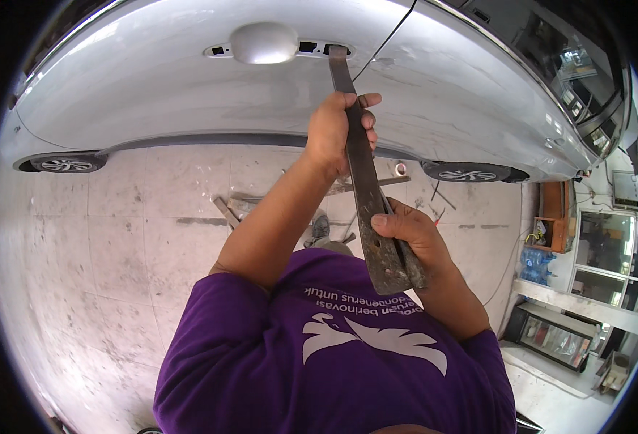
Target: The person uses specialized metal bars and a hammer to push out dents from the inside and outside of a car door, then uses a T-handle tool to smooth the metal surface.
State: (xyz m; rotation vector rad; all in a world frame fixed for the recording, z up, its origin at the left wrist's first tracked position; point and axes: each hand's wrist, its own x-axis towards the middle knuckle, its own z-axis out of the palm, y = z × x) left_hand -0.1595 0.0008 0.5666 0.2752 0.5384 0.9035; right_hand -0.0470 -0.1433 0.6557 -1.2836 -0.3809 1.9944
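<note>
Both my hands hold a long, dark, flat metal pry bar (pixel 366 192), worn and stained at its wide near end. My left hand (pixel 331 134) wraps round its upper half, some fingers curling out past the bar's right edge. Lower down, my right hand (pixel 409 230) grips near the wide end, thumb on top; a second dark piece shows beside it there, and I cannot tell if it is separate. The bar's far tip sits at the right-hand opening of the handle recess (pixel 308 47) in a silver car door (pixel 189 94). Left of that tip is the rounded handle cup (pixel 265 43).
Below the car, wheels show at left (pixel 66 165) and right (pixel 471 173). On the tiled floor (pixel 116 239) lie metal bars (pixel 226 212) and a tape roll (pixel 400 170). To the right stand a wooden cabinet (pixel 553 210), blue bottles (pixel 536 266) and a glass-fronted box (pixel 554 336).
</note>
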